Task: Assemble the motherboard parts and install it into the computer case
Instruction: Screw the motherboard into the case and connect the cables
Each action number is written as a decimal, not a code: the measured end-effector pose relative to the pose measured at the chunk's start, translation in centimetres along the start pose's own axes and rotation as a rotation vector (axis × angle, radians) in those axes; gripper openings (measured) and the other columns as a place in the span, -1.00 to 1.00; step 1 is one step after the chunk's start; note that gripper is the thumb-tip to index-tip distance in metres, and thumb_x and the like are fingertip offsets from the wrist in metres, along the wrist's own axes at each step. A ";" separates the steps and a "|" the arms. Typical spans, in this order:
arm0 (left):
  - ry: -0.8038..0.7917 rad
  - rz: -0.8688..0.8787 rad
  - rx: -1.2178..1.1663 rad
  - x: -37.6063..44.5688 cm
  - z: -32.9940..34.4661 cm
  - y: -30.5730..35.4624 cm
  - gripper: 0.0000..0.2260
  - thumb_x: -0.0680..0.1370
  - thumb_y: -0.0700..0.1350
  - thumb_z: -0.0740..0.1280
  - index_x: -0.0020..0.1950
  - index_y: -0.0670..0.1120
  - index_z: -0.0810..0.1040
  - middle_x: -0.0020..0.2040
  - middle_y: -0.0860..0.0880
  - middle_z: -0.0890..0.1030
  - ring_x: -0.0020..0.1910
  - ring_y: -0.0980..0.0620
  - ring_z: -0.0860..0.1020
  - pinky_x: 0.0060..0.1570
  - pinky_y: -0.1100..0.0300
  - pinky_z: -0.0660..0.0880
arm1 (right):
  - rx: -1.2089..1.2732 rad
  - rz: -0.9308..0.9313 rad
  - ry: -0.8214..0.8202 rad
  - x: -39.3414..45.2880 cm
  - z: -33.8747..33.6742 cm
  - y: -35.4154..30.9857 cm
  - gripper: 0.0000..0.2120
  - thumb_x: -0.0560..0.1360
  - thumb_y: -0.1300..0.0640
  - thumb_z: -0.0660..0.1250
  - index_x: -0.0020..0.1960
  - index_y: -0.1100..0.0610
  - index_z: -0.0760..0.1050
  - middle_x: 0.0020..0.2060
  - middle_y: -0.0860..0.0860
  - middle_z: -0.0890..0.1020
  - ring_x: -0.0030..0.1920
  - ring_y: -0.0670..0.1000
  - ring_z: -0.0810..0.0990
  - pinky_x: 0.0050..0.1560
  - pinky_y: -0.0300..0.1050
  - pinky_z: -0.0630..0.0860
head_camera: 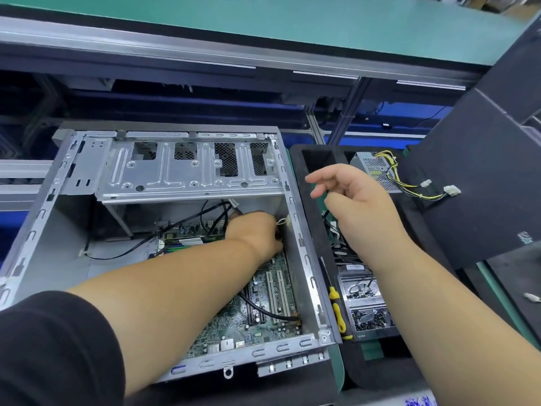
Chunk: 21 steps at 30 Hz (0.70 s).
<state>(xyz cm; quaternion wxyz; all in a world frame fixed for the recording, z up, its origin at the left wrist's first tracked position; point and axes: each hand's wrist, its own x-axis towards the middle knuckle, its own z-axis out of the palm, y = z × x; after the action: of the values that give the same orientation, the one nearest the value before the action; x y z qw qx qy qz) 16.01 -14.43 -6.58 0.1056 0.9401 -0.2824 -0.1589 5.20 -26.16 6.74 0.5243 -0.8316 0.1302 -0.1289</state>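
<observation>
White connector (283, 221) pinched in our left hand (257, 231); right hand (355, 200) loose, empty; tugging risks straining cables over the motherboard (263, 312)

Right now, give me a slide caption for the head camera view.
Left hand reaches into the open grey metal computer case above the green motherboard; right hand hovers open beside it.

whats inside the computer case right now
The green motherboard lies in the computer case, with black cables above it. The left hand and forearm cover part of the board.
</observation>
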 end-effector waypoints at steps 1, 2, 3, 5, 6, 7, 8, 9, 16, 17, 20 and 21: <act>-0.002 0.003 0.006 0.0 0.0 0.0 -0.74 0.40 0.19 0.35 -0.01 0.09 0.57 -0.16 0.08 0.59 -0.14 -0.07 0.57 0.08 0.03 0.51 | -0.003 0.004 0.002 -0.1 0.1 -0.1 -0.58 0.32 0.26 0.13 -0.03 -0.10 0.62 -0.18 -0.15 0.63 -0.27 -0.20 0.44 -0.24 -0.28 0.36; -0.001 0.003 0.008 0.0 0.0 0.1 -0.74 0.41 0.19 0.35 -0.01 0.09 0.57 -0.15 0.08 0.59 -0.13 -0.08 0.56 0.09 0.04 0.51 | -0.006 0.006 0.005 -0.2 0.1 -0.1 -0.58 0.31 0.24 0.12 -0.03 -0.10 0.62 -0.18 -0.15 0.63 -0.27 -0.20 0.44 -0.23 -0.28 0.36; 0.003 -0.001 0.008 0.0 0.0 0.1 -0.74 0.41 0.19 0.35 -0.01 0.09 0.57 -0.15 0.07 0.58 -0.12 -0.10 0.55 0.09 0.04 0.50 | -0.007 0.008 0.006 -0.2 0.2 -0.2 -0.59 0.30 0.23 0.12 -0.04 -0.10 0.62 -0.18 -0.15 0.63 -0.27 -0.19 0.45 -0.21 -0.26 0.37; 0.005 -0.017 0.003 -0.1 -0.1 0.1 -0.77 0.42 0.16 0.34 -0.02 0.08 0.57 -0.15 0.06 0.57 -0.11 -0.12 0.54 0.07 0.04 0.51 | -0.006 0.009 0.007 -0.3 0.2 -0.4 -0.59 0.30 0.22 0.13 -0.04 -0.11 0.62 -0.18 -0.15 0.63 -0.26 -0.18 0.45 -0.18 -0.23 0.37; 0.001 -0.024 -0.001 -0.1 -0.2 0.1 -0.79 0.44 0.14 0.33 -0.03 0.07 0.57 -0.16 0.05 0.57 -0.12 -0.12 0.54 0.05 0.04 0.53 | -0.004 0.006 0.007 -0.3 0.1 -0.5 -0.59 0.30 0.22 0.13 -0.04 -0.11 0.61 -0.19 -0.16 0.62 -0.25 -0.18 0.45 -0.18 -0.23 0.37; -0.003 -0.028 -0.008 -0.1 -0.3 0.1 -0.80 0.44 0.14 0.33 -0.05 0.05 0.57 -0.18 0.04 0.56 -0.14 -0.10 0.55 0.01 0.05 0.54 | -0.003 0.002 0.006 -0.4 0.1 -0.6 -0.59 0.31 0.22 0.13 -0.04 -0.11 0.61 -0.19 -0.16 0.62 -0.26 -0.18 0.45 -0.18 -0.23 0.36; -0.006 -0.031 -0.019 -0.1 -0.4 0.1 -0.79 0.44 0.14 0.32 -0.08 0.04 0.57 -0.20 0.05 0.56 -0.16 -0.09 0.56 -0.03 0.08 0.54 | -0.005 -0.002 0.005 -0.4 0.0 -0.7 -0.59 0.31 0.23 0.13 -0.03 -0.11 0.61 -0.19 -0.16 0.62 -0.26 -0.18 0.45 -0.18 -0.23 0.36; -0.004 -0.031 -0.030 -0.1 -0.5 0.1 -0.77 0.43 0.16 0.32 -0.10 0.03 0.57 -0.21 0.05 0.56 -0.17 -0.07 0.56 -0.06 0.12 0.52 | -0.008 -0.005 0.004 -0.5 0.0 -0.8 -0.59 0.32 0.24 0.14 -0.03 -0.11 0.62 -0.18 -0.16 0.62 -0.26 -0.19 0.45 -0.18 -0.23 0.36; 0.002 -0.018 -0.108 -0.2 -1.0 -0.1 -0.79 0.44 0.16 0.35 -0.04 0.08 0.57 -0.15 0.07 0.58 -0.12 -0.04 0.56 -0.19 0.20 0.43 | -0.019 -0.007 0.006 -0.8 -0.1 -0.8 -0.58 0.30 0.22 0.12 -0.04 -0.12 0.62 -0.17 -0.14 0.63 -0.25 -0.17 0.45 -0.20 -0.25 0.35; 0.006 -0.023 -0.104 -0.2 -1.0 -0.1 -0.81 0.45 0.15 0.35 -0.05 0.08 0.57 -0.16 0.07 0.57 -0.13 -0.04 0.55 -0.18 0.20 0.42 | -0.019 -0.005 0.006 -0.9 -0.1 -0.7 -0.58 0.30 0.22 0.12 -0.04 -0.12 0.62 -0.17 -0.13 0.63 -0.25 -0.17 0.45 -0.20 -0.24 0.35; 0.010 -0.042 -0.103 -0.3 -0.8 0.1 -0.85 0.47 0.11 0.36 -0.08 0.05 0.57 -0.19 0.06 0.54 -0.15 -0.04 0.51 -0.17 0.20 0.38 | -0.018 -0.006 -0.005 -1.0 -0.1 -0.4 -0.59 0.32 0.25 0.14 -0.04 -0.11 0.62 -0.17 -0.14 0.63 -0.24 -0.16 0.46 -0.18 -0.23 0.37; 0.005 -0.047 -0.107 -0.2 -0.8 0.1 -0.85 0.48 0.10 0.37 -0.08 0.04 0.57 -0.18 0.06 0.55 -0.15 -0.04 0.50 -0.16 0.20 0.38 | -0.019 -0.009 -0.010 -1.0 0.0 -0.3 -0.58 0.33 0.26 0.14 -0.03 -0.12 0.62 -0.17 -0.14 0.63 -0.24 -0.16 0.46 -0.18 -0.25 0.38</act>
<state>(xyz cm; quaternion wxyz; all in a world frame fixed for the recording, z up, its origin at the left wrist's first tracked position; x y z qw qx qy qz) 16.04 -14.32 -5.70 0.1527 0.9399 -0.2511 -0.1739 4.28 -25.70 6.97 0.5163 -0.8378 0.1252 -0.1258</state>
